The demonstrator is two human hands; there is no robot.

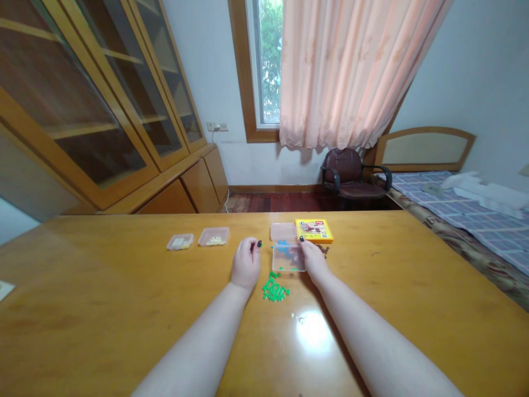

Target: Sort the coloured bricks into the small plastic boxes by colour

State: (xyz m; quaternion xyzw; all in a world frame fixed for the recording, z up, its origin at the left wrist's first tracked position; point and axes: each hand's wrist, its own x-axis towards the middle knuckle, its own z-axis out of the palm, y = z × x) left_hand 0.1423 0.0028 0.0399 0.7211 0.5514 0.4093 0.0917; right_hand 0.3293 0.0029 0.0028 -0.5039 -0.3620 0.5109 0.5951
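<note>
My left hand [246,264] is closed in a pinch, with a bit of green showing at the fingertips, seemingly a small green plastic piece [261,245]. On the right, my right hand [314,260] grips the edge of a clear plastic box [289,263], tilted above the table. A few green bits show in its lower part. Just below the box lies a loose pile of green plastic pieces [274,290]. Blue pieces [282,245] appear behind the box, partly seen through it. Brown pieces [324,250] lie beyond my right hand, which partly covers them.
A flat clear plastic tray or lid [282,230] and a yellow printed box [314,230] sit toward the far edge of the wooden table [124,298]. Left of my hands stand two clear boxes, one [214,236] with cream pieces, the other [180,241] with pale contents.
</note>
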